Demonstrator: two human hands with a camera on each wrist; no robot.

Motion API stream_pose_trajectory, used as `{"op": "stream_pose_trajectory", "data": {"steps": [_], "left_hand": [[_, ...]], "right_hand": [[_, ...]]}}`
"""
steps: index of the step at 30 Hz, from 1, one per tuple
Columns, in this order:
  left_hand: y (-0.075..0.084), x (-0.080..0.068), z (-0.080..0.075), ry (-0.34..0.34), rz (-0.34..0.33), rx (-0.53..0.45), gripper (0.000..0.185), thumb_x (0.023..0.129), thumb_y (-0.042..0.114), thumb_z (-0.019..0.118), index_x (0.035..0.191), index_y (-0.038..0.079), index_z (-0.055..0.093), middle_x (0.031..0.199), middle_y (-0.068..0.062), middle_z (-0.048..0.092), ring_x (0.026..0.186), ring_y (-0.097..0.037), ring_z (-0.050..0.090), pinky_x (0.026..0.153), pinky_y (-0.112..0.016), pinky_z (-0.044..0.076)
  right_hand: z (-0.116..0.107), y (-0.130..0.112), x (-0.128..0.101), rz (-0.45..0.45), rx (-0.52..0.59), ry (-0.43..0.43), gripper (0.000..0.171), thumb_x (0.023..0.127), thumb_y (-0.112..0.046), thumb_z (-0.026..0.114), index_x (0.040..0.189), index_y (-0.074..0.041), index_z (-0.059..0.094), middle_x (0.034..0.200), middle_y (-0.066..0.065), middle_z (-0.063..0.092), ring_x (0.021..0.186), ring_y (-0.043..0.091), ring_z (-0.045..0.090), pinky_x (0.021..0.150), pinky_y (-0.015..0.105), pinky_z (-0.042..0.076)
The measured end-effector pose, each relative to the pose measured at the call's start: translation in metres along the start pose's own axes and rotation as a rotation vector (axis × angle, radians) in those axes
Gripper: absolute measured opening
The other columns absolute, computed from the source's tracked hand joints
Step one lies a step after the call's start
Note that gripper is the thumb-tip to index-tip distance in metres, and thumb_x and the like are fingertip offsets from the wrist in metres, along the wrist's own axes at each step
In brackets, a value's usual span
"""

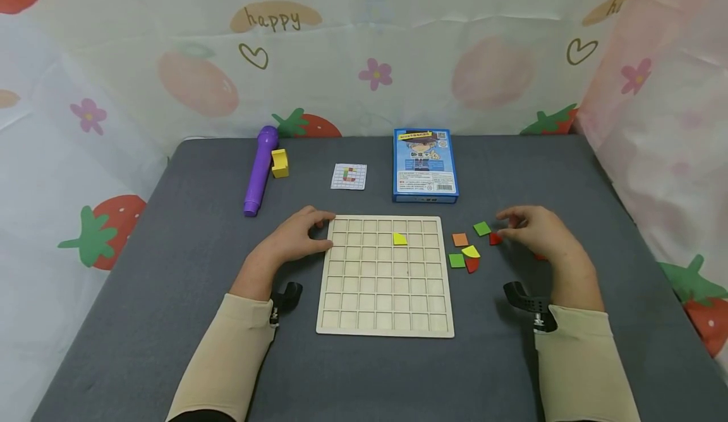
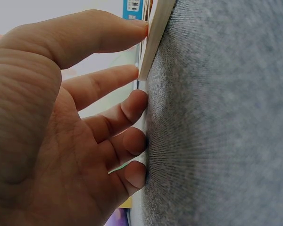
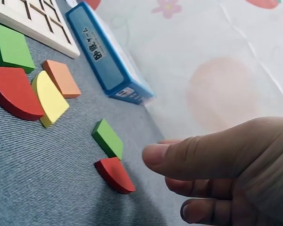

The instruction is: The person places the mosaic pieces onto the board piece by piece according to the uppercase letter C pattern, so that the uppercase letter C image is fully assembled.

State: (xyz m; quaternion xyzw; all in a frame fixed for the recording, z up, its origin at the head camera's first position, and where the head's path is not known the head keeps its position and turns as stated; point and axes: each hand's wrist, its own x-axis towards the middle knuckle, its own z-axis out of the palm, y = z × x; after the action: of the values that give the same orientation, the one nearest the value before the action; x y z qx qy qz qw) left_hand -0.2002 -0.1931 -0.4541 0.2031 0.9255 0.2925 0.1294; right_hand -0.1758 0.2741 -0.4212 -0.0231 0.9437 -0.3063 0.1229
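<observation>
At the left edge of the wooden grid board [image 1: 385, 275] our left hand [image 1: 297, 236] rests, fingers relaxed and fairly straight, thumb on the board's top corner and fingertips [image 2: 134, 104] on the grey cloth beside it, gripping nothing. Our right hand [image 1: 537, 229] hovers low to the board's right, its grip apart, thumb and fingers loosely extended just beside a small red quarter-round piece [image 3: 115, 174]; we cannot tell whether a fingertip touches it. Next to it lies a flat green square [image 3: 108, 138]. Nearer the board sits a cluster: an orange square [image 1: 460, 239], another green square [image 1: 457, 260], a yellow quarter-round [image 1: 471, 251] and a larger red one [image 1: 472, 264]. One yellow piece [image 1: 400, 239] fills a board cell. Farther back on the grey fabric worktop [image 1: 170, 270] lie a blue box [image 1: 424, 165], a pattern card [image 1: 349, 176], a purple torch [image 1: 260, 170] and a yellow block [image 1: 279, 163]. Fruit-printed sheets hang around.
</observation>
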Motion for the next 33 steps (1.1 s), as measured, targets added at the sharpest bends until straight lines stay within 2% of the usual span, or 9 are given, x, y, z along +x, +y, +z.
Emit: {"op": "stream_pose_trajectory", "data": {"steps": [4, 10, 16, 22, 28, 33], "left_hand": [[0.0, 0.0, 0.0, 0.0, 0.0, 0.003, 0.059, 0.092, 0.025, 0.075, 0.145, 0.006, 0.057, 0.114, -0.013, 0.054, 0.102, -0.029, 0.051, 0.089, -0.045, 0.041], [0.0, 0.0, 0.001, -0.004, -0.002, 0.002, 0.059, 0.092, 0.025, 0.075, 0.145, 0.007, 0.057, 0.114, -0.013, 0.054, 0.1, -0.029, 0.051, 0.089, -0.045, 0.041], [0.0, 0.0, 0.001, 0.004, 0.007, 0.003, 0.059, 0.091, 0.024, 0.075, 0.144, 0.006, 0.058, 0.113, -0.012, 0.054, 0.101, -0.029, 0.051, 0.089, -0.045, 0.042], [-0.001, 0.0, 0.001, 0.005, 0.008, 0.009, 0.058, 0.091, 0.025, 0.075, 0.144, 0.007, 0.058, 0.113, -0.012, 0.054, 0.1, -0.029, 0.051, 0.089, -0.046, 0.042], [0.0, 0.001, 0.001, -0.005, 0.002, 0.011, 0.059, 0.092, 0.025, 0.075, 0.145, 0.007, 0.057, 0.114, -0.012, 0.053, 0.101, -0.029, 0.051, 0.089, -0.045, 0.041], [0.0, 0.001, 0.0, -0.007, -0.005, 0.015, 0.059, 0.092, 0.026, 0.075, 0.145, 0.007, 0.058, 0.112, -0.012, 0.053, 0.101, -0.028, 0.051, 0.088, -0.044, 0.041]], "right_hand": [[0.004, 0.001, 0.002, 0.003, 0.019, -0.029, 0.039, 0.095, -0.018, 0.073, 0.129, 0.0, 0.066, 0.096, 0.012, 0.059, 0.084, 0.027, 0.053, 0.068, 0.038, 0.041], [0.006, 0.005, 0.004, -0.028, 0.037, -0.079, 0.032, 0.09, -0.009, 0.076, 0.118, 0.005, 0.068, 0.089, 0.01, 0.055, 0.083, 0.026, 0.05, 0.071, 0.039, 0.038], [0.005, 0.009, 0.003, -0.036, 0.026, -0.072, 0.032, 0.089, -0.007, 0.076, 0.117, 0.005, 0.069, 0.088, 0.009, 0.054, 0.081, 0.025, 0.05, 0.071, 0.038, 0.037], [-0.012, 0.019, -0.008, 0.018, 0.037, -0.07, 0.036, 0.091, -0.013, 0.077, 0.119, 0.005, 0.067, 0.086, 0.008, 0.054, 0.078, 0.024, 0.049, 0.069, 0.039, 0.039], [-0.033, 0.047, -0.024, 0.12, 0.064, -0.187, 0.039, 0.089, -0.013, 0.078, 0.118, 0.009, 0.064, 0.098, 0.011, 0.06, 0.095, 0.031, 0.051, 0.083, 0.045, 0.039], [-0.037, 0.062, -0.028, 0.147, 0.089, -0.221, 0.034, 0.087, -0.011, 0.08, 0.111, 0.007, 0.064, 0.096, 0.008, 0.061, 0.092, 0.027, 0.05, 0.081, 0.041, 0.039]]}}
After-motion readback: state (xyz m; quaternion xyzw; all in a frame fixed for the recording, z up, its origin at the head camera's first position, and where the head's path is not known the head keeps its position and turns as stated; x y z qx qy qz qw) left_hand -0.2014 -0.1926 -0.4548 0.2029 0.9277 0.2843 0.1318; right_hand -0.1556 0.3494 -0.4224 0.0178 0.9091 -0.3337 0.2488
